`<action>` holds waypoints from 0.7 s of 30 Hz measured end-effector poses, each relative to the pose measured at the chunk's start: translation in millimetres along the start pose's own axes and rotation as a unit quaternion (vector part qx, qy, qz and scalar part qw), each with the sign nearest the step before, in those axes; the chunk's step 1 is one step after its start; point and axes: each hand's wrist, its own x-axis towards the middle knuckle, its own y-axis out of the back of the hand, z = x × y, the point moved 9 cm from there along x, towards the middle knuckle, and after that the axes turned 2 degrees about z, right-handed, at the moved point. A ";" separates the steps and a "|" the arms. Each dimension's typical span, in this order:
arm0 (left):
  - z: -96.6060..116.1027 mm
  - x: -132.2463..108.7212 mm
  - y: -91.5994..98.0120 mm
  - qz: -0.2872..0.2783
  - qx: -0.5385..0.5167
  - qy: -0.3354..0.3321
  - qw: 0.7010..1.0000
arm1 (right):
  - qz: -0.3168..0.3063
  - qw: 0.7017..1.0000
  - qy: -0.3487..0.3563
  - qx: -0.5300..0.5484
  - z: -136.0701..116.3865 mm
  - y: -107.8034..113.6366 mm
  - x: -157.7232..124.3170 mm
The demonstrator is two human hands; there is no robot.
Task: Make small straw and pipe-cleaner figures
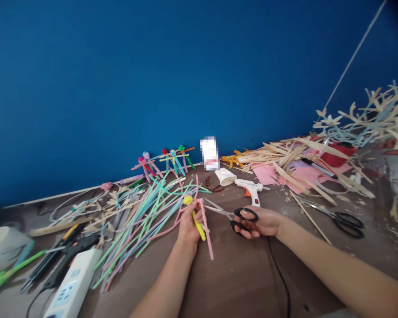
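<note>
At the near edge, around eight o'clock, I see a white power strip [73,282]. At centre, my left hand [188,227] is closed around a yellow straw [197,225] and a pink straw [208,238]. At its three o'clock, my right hand [262,222] grips the scissors [219,210], fingers through the black loops, blades slightly parted beside the pink straw. Farther off, at one o'clock, lies a glue gun [252,189]. Straw figures [167,161] stand by the blue wall [152,66].

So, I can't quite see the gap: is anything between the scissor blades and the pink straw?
Nothing visible: the scissors in the right hand point straight at the pink straw, which the left hand holds.
</note>
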 end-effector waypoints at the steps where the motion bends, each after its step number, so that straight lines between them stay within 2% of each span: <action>1: -0.6 -0.1 -0.5 -0.001 0.002 0.001 1.000 | -0.001 1.000 0.000 0.004 -0.6 -0.5 1.0; 7: -7.3 -2.0 -5.3 -0.022 0.005 0.022 0.999 | -0.011 1.000 -0.017 0.020 1.2 -0.8 8.4; 13: -13.1 -2.4 -6.3 -0.038 0.016 0.028 0.999 | -0.068 0.997 -0.038 0.005 9.6 -12.6 11.4; 21: -15.4 -2.2 -5.9 -0.033 0.053 0.010 0.998 | -0.066 0.996 -0.044 0.028 15.4 -17.4 14.7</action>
